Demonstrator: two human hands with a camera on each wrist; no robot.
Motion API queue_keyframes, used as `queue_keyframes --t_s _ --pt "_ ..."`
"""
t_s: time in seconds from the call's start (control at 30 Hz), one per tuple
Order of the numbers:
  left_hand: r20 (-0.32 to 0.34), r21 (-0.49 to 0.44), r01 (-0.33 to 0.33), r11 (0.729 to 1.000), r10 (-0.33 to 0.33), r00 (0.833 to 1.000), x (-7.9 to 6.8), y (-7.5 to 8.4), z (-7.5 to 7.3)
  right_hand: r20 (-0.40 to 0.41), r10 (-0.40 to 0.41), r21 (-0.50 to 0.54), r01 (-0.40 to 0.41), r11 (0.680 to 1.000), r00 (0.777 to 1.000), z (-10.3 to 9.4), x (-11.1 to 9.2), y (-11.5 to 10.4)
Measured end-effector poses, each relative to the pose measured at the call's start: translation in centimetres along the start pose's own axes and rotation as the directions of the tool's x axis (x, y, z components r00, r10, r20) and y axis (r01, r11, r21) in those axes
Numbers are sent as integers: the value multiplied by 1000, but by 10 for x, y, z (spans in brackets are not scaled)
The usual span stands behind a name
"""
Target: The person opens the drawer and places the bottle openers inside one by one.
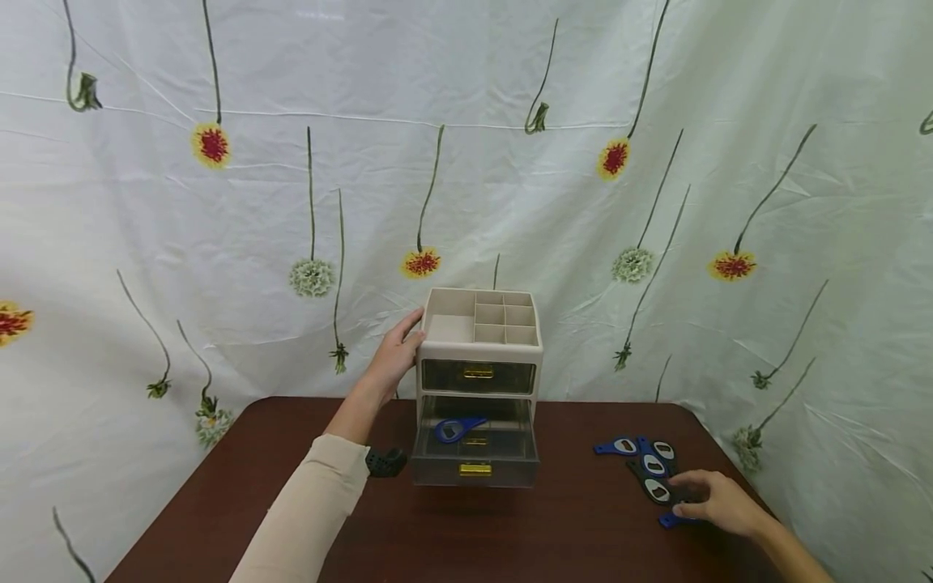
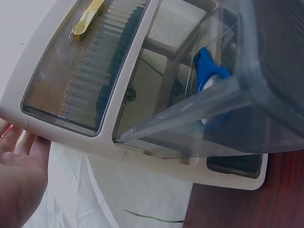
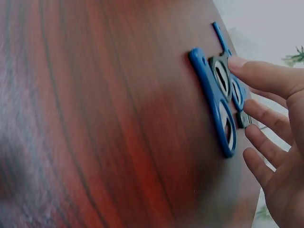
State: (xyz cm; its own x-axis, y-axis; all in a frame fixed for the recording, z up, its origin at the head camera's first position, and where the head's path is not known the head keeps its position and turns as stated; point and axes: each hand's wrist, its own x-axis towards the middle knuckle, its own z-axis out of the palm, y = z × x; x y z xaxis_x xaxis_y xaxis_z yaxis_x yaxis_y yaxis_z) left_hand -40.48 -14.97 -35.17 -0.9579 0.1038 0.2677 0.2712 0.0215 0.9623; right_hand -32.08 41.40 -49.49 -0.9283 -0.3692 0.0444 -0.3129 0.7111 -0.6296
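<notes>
My left hand (image 1: 394, 352) rests against the upper left side of a cream desktop drawer organizer (image 1: 481, 351), its fingers (image 2: 40, 148) along the side wall in the left wrist view. Pulled out from the unit is a clear grey drawer (image 1: 503, 473), with one blue bottle opener (image 2: 207, 66) lying inside. To the right, my right hand (image 1: 717, 504) hovers with spread fingers over a group of flat bottle openers, holding none of them. Closest to it are a blue bottle opener (image 3: 207, 88) and a black bottle opener (image 1: 645, 478); fingers partly cover the group.
Another blue bottle opener (image 1: 607, 448) lies at the group's far left on the dark red-brown table (image 1: 583, 518). The closed top drawer (image 1: 445, 375) has a gold handle. Divided compartments (image 1: 490, 334) form the unit's top. A flower-print cloth (image 1: 481, 186) hangs behind the table.
</notes>
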Motion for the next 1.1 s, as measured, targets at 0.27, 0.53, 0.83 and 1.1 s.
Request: queue_keyframes --t_s 0.27,0.53,0.83,1.1 --pt "0 28 -3 1000 3 1000 -2 0 -1 90 -32 32 30 999 995 3 -9 15" --pt "5 45 -11 999 11 1000 -3 3 0 151 -51 160 26 987 987 -3 -8 27" --pt "17 45 -22 999 21 1000 0 -2 0 158 -21 172 -6 985 987 -3 -4 28" --pt "5 49 -12 999 12 1000 0 -3 0 164 -62 122 42 992 984 -1 -2 19"
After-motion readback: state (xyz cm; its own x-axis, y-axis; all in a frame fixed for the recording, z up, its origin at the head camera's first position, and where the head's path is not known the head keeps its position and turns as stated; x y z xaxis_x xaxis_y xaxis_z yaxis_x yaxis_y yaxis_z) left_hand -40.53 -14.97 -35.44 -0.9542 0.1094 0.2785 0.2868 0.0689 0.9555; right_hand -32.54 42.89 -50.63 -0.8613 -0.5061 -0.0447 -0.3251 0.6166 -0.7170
